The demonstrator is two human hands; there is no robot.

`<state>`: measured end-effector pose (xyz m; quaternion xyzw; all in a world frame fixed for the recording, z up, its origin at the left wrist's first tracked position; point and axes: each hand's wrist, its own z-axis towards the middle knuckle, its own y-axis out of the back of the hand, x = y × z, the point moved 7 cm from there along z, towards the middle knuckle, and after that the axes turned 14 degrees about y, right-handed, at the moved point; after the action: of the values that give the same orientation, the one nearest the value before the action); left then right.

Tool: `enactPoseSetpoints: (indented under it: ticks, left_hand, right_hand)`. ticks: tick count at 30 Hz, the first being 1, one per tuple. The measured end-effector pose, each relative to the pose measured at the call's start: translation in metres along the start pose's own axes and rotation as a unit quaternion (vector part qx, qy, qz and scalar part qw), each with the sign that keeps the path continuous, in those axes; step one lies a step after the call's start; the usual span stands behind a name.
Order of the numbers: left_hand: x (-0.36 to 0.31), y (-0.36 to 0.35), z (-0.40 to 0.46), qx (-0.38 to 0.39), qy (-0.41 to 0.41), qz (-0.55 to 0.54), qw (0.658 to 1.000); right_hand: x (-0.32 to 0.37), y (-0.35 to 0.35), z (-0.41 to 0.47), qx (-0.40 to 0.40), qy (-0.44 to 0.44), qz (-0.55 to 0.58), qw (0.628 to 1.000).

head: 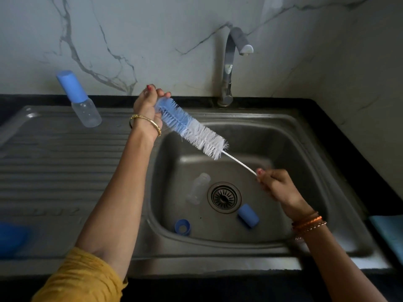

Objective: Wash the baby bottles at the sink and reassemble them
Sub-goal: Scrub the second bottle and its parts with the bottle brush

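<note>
1. While your left hand (146,103) pinches the bottle brush (192,129) bristle tip and your right hand (275,184) grips its wire handle, keep it over the sink (272,136).
2. Uncapped bottle (198,188) lies beside the drain (224,197): pick it up, insert bristles straight.

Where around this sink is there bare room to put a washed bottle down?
The ribbed drainboard is bare between the capped bottle and the basin. The basin floor is crowded: a clear bottle, collar ring and blue cap surround the drain.

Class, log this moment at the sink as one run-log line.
left hand grips bottle brush bristle tip | right hand pinches its wire handle | open bottle, ring, cap in sink basin | tap off
</note>
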<state>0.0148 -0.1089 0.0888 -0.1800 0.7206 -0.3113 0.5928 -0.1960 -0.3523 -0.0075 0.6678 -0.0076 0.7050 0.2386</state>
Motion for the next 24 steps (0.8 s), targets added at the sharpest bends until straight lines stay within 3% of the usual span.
enactPoseSetpoints:
  ticks: [2, 4, 6, 8, 13, 19, 21, 24]
  left_hand:
    - [-0.003, 0.001, -0.002, 0.023, 0.0, 0.017, 1.0]
    - [-0.004, 0.002, -0.005, 0.063, 0.01, 0.012, 0.998]
    - [-0.003, 0.003, -0.01, 0.107, 0.026, -0.045, 0.993]
    - [0.002, 0.009, -0.013, 0.127, 0.035, -0.134, 0.982]
    - [0.029, 0.035, -0.009, 0.019, 0.082, -0.213, 0.973]
    - [0.036, 0.044, -0.003, -0.119, 0.112, -0.13, 0.978]
    - [0.031, 0.049, -0.003, -0.142, 0.091, -0.156, 0.973]
    - [0.033, 0.048, -0.006, -0.156, 0.092, -0.09, 0.979]
  right_hand:
    - [-0.012, -0.014, -0.006, 0.072, -0.109, 0.103, 0.986]
    - [-0.018, -0.028, -0.014, 0.15, -0.202, 0.197, 0.948]
    - [-0.019, -0.034, -0.019, 0.197, -0.244, 0.242, 0.918]
    - [-0.023, -0.034, -0.02, 0.215, -0.257, 0.239, 0.911]
    - [-0.042, -0.028, -0.018, 0.214, -0.278, 0.192, 0.917]
    - [-0.055, -0.009, -0.012, 0.185, -0.261, 0.11, 0.941]
    - [-0.056, 0.001, -0.009, 0.16, -0.237, 0.06, 0.956]
    - [-0.048, 0.01, -0.001, 0.119, -0.169, 0.013, 0.978]
